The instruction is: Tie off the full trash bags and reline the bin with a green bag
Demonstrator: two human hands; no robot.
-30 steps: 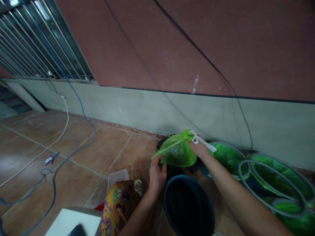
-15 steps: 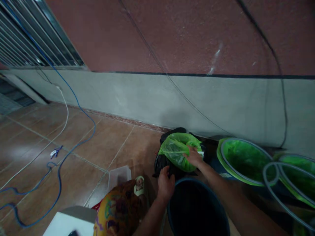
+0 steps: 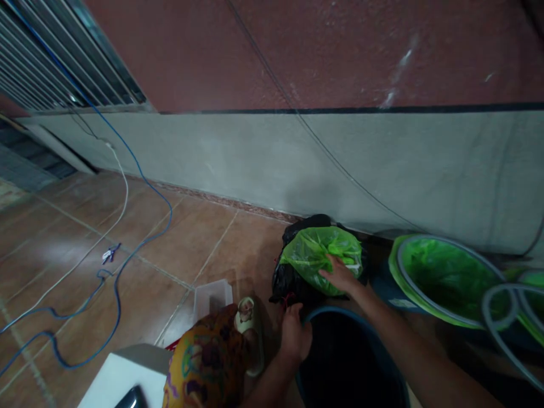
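Observation:
A green plastic bag (image 3: 314,252) lies on top of a black plastic bag (image 3: 289,280) on the tiled floor by the wall. My right hand (image 3: 341,275) rests flat on the green bag, fingers stretched out. My left hand (image 3: 295,334) is curled at the rim of a dark blue bucket (image 3: 385,362), close to the lower edge of the black bag. What its fingers grip is hidden.
Green bins with grey hoop rims (image 3: 442,277) stand to the right along the wall. A clear plastic box (image 3: 212,296), a sandal (image 3: 249,326) and patterned cloth (image 3: 206,362) lie at the left. Blue and white cables (image 3: 119,266) trail over the floor.
The green bag went from held up in the air down onto the black bag. My right hand now presses on it; my left hand dropped to the bucket rim.

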